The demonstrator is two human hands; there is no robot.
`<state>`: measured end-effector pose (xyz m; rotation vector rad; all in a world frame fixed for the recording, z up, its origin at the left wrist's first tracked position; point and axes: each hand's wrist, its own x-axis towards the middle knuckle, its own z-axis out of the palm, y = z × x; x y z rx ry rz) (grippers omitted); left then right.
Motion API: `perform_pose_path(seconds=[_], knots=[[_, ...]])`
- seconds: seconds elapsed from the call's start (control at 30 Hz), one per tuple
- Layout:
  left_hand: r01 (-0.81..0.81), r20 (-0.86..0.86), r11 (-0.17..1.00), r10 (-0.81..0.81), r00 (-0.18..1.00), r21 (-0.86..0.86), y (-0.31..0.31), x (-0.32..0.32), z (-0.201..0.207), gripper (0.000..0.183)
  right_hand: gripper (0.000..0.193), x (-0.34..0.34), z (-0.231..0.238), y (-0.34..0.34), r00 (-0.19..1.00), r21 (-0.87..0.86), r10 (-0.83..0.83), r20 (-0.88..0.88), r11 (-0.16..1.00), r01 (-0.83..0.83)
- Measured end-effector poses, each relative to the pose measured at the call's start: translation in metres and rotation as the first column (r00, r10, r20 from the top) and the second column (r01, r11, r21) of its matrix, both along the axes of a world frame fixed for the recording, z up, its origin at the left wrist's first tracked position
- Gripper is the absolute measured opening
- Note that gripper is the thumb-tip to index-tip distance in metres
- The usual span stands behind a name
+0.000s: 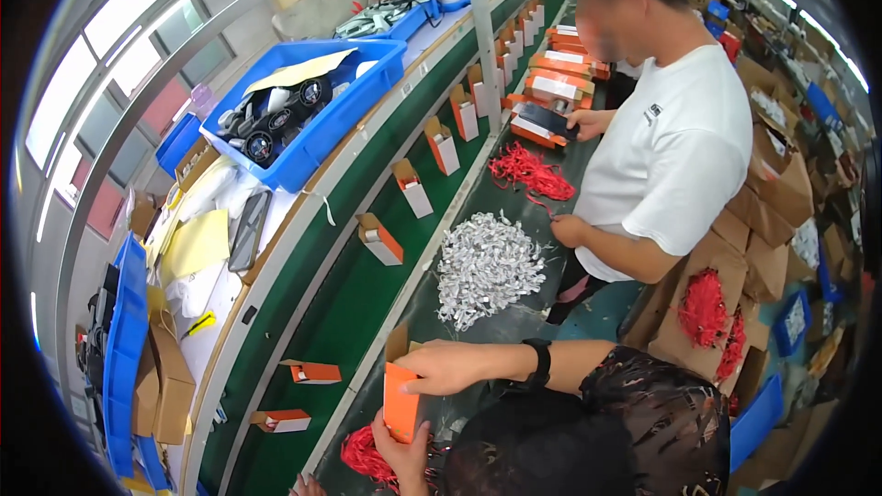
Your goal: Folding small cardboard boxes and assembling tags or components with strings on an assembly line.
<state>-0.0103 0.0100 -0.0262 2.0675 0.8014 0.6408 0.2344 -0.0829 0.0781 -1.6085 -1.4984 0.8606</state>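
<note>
While both hands' fingers (380, 427) (416, 385) grip an orange box (401, 410), they partly block red cords (362, 453).

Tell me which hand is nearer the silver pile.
Right. The right hand is just below the silver pile in the picture; the left hand is farther below.

The left hand (401, 456) and right hand (443, 367) hold an orange box (401, 409) near red cords (362, 453).
</note>
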Motion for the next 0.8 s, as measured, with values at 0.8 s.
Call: perform_pose_path(seconds=[0.8], knots=[[0.209,0.490,0.858,0.055,0.870,-0.468,-0.033,-0.007,0.061,0.104,0.048,-0.064,-0.036,0.014,0.947,0.391,0.140,-0.289,0.920,-0.017]])
